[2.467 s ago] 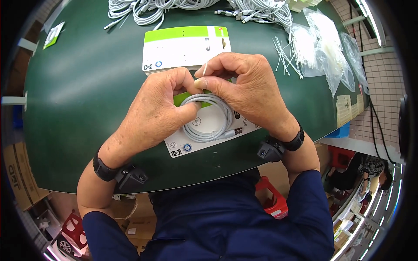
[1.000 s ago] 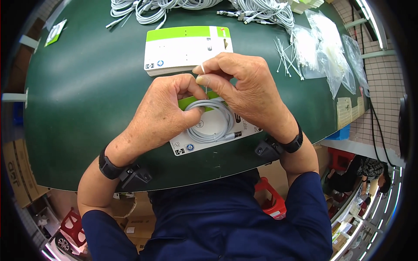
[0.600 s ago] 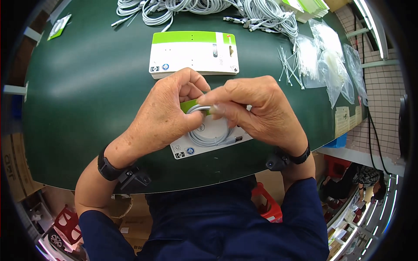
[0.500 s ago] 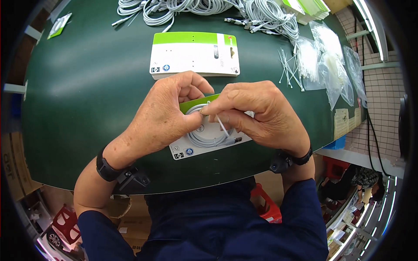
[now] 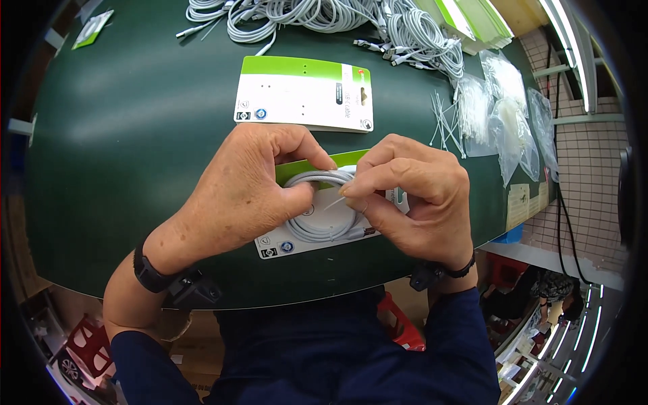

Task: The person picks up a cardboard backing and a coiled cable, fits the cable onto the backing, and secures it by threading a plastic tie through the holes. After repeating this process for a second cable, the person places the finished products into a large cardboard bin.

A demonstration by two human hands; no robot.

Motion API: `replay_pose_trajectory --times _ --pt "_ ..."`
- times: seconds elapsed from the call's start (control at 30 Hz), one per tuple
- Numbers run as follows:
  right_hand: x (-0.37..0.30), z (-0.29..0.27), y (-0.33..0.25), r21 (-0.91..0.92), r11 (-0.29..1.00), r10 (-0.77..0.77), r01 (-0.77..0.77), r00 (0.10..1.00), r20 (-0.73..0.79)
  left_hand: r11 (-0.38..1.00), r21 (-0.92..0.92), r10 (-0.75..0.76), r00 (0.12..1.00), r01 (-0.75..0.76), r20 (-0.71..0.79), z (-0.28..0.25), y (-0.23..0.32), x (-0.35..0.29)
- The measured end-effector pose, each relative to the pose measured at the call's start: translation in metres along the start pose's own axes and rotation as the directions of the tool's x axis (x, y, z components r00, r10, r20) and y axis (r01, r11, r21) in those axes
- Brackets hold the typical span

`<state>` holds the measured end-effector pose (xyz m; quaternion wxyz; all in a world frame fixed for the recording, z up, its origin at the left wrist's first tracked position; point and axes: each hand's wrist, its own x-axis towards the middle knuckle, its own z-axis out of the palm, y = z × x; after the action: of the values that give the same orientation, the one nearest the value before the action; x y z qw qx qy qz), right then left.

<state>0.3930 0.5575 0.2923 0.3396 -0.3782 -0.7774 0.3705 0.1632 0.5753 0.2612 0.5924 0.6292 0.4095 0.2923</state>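
Observation:
A coiled white cable (image 5: pixel 314 235) lies on a white and green backing card (image 5: pixel 309 249) close to the table's front edge. My left hand (image 5: pixel 236 185) grips the coil's upper left side, its thumb on the ring's inner side and index finger at the outer top. A thin white cable tie (image 5: pixel 333 203) is pinched between the thumb and index finger of my right hand (image 5: pixel 420 196), at the coil's upper right. My right fingers cover part of the tie and the card's right end.
Beyond my hands lies a stack of backing cards (image 5: pixel 290 101) on the green table (image 5: pixel 148 128). Bundled white cables (image 5: pixel 422 37) stretch along the far side. Loose cable ties (image 5: pixel 445 121) and plastic bags of them (image 5: pixel 476 111) are at the right, with more cards (image 5: pixel 466 20) behind.
My right hand has shifted slightly right and down, and the tie now points left from its fingertips. My left index finger has come down onto the top of the coil.

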Motion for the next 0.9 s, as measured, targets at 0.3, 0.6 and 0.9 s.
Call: replay_pose_trajectory --times 0.3,0.6,0.9 --pt "-0.007 0.009 0.003 -0.308 0.891 -0.371 0.334 0.926 -0.068 0.999 0.036 0.036 0.999 -0.035 -0.020 -0.004 0.002 -0.002" --pt "-0.006 0.011 0.002 -0.336 0.861 -0.415 0.382 0.910 -0.028 0.999 0.025 0.026 0.999 -0.026 -0.019 -0.006 0.002 -0.002" --pt "-0.005 0.013 0.004 -0.346 0.852 -0.422 0.394 0.906 -0.008 1.000 0.019 0.025 1.000 -0.024 -0.011 -0.006 0.003 -0.002"
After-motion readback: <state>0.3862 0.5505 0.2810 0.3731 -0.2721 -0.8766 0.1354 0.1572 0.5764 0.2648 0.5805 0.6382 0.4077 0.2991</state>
